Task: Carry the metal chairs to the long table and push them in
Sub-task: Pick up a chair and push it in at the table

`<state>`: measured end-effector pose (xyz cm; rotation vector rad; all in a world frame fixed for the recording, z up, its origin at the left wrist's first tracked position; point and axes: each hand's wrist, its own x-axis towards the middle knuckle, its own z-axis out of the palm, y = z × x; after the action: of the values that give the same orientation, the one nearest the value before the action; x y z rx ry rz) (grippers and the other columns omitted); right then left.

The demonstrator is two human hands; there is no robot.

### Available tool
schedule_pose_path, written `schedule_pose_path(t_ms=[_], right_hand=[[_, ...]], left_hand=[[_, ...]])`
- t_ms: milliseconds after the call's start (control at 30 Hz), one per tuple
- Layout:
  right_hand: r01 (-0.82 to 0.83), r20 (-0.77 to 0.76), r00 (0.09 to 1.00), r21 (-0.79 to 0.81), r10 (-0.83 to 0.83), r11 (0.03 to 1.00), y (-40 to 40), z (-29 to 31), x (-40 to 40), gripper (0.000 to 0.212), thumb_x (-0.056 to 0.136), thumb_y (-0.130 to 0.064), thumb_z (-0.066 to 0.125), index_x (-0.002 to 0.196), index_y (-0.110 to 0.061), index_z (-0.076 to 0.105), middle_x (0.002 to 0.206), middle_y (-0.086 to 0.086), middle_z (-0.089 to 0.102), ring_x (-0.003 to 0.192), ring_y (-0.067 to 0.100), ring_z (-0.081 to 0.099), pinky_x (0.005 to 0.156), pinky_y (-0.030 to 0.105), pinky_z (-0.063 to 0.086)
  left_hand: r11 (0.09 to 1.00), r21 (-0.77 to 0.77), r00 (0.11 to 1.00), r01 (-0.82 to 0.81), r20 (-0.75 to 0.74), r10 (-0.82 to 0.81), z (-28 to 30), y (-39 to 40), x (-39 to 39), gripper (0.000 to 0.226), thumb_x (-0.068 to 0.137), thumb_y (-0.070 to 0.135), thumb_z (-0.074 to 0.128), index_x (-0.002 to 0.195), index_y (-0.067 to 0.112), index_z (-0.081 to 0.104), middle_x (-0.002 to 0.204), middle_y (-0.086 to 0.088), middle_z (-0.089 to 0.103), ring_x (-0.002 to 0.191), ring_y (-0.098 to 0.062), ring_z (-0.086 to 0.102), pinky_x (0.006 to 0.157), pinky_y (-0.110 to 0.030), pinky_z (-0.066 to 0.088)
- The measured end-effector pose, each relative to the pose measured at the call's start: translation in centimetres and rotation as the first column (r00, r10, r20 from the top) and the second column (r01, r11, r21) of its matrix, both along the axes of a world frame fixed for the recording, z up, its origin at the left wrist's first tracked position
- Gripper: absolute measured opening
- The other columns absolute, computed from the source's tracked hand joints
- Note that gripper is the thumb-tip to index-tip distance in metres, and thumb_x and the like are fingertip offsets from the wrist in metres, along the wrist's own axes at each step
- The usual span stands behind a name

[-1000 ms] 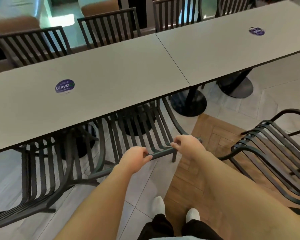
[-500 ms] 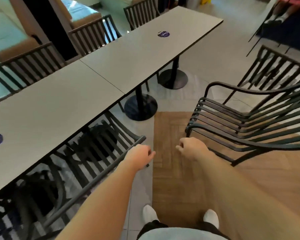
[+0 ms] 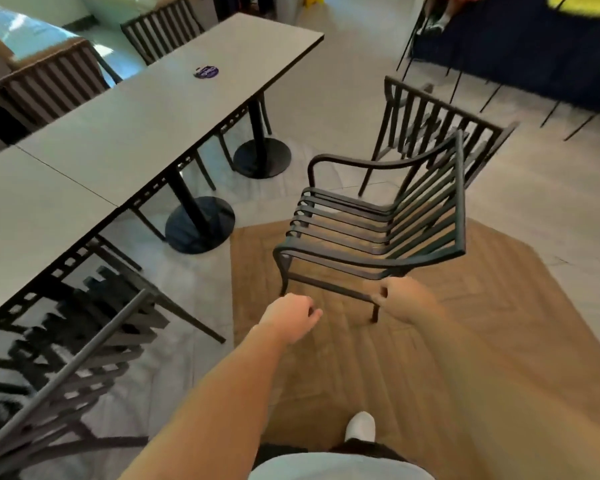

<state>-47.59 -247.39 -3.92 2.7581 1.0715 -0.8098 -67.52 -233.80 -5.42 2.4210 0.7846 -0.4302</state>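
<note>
The long grey table (image 3: 136, 126) runs from lower left to upper middle. A black slatted metal chair (image 3: 84, 341) is pushed in under its near edge at lower left. A second metal chair (image 3: 378, 230) with armrests stands free on the wooden floor patch, its seat facing the table. Behind it is a third metal chair (image 3: 440, 123). My left hand (image 3: 291, 317) hangs loosely curled and holds nothing, between the pushed-in chair and the free one. My right hand (image 3: 399, 296) is curled right beside the free chair's near lower rail, with nothing visibly gripped.
Two round black pedestal bases (image 3: 200, 223) (image 3: 262, 157) hold up the table. More slatted chairs (image 3: 167, 26) line its far side. Dark blue furniture on thin black legs (image 3: 516, 36) fills the top right, where a person's feet (image 3: 433, 24) show.
Both hands have let go of the pushed-in chair's backrest. My view has swung right, and both hands now reach toward the free chair on the wooden floor patch.
</note>
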Motion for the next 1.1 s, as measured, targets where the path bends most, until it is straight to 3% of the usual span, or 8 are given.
schedule_pose_path(t_ms=[233,433,633,867,1100], right_hand=[[0.062,-0.005,0.998,0.086,-0.062,0.994,-6.7,0.9,10.4,0.009,0.1,-0.036,0.061,0.1,-0.028,0.064,0.093,-0.006,0.065,0.089,0.016,0.062,0.084,0.033,0.054],[0.085,-0.003,0.996,0.092,-0.085,0.992,-7.8,0.5,16.5,0.016,0.103,-0.039,0.055,0.096,-0.025,0.056,0.088,-0.003,0.059,0.084,0.019,0.057,0.073,0.031,0.044],[0.088,-0.021,0.996,0.127,-0.086,0.988,-5.7,0.0,22.4,0.02,0.103,-0.038,0.055,0.086,-0.027,0.056,0.085,-0.002,0.063,0.08,0.017,0.06,0.067,0.032,0.046],[0.083,0.014,0.996,0.112,-0.085,0.99,-1.6,0.7,31.0,0.017,0.104,-0.038,0.051,0.096,-0.025,0.059,0.086,-0.004,0.065,0.077,0.013,0.06,0.07,0.032,0.053],[0.022,-0.002,1.0,0.159,-0.022,0.987,3.0,1.7,37.6,0.017,0.103,-0.038,0.054,0.093,-0.026,0.062,0.082,-0.005,0.065,0.078,0.014,0.063,0.076,0.039,0.058]], left_hand=[[0.999,-0.019,0.998,0.045,0.032,-0.045,0.2,-6.0,10.3,0.029,0.107,0.044,0.047,0.11,0.023,0.067,0.088,0.008,0.063,0.077,-0.006,0.06,0.083,-0.027,0.054],[0.996,-0.016,0.995,0.083,0.051,-0.082,-0.1,-6.5,17.9,0.031,0.107,0.043,0.047,0.117,0.022,0.067,0.092,0.006,0.064,0.082,-0.009,0.063,0.084,-0.028,0.055],[0.986,-0.026,0.985,0.164,0.057,-0.163,-1.6,-3.2,26.0,0.03,0.107,0.042,0.047,0.118,0.022,0.067,0.097,0.003,0.067,0.086,-0.011,0.065,0.086,-0.029,0.055],[0.97,-0.073,0.971,0.23,0.085,-0.224,-0.5,3.3,35.5,0.029,0.108,0.038,0.046,0.116,0.02,0.068,0.098,0.0,0.069,0.088,-0.015,0.066,0.088,-0.035,0.057],[0.979,-0.081,0.979,0.186,0.096,-0.178,-0.8,6.1,40.2,0.028,0.107,0.042,0.046,0.109,0.023,0.067,0.091,0.005,0.067,0.082,-0.009,0.064,0.084,-0.029,0.056]])
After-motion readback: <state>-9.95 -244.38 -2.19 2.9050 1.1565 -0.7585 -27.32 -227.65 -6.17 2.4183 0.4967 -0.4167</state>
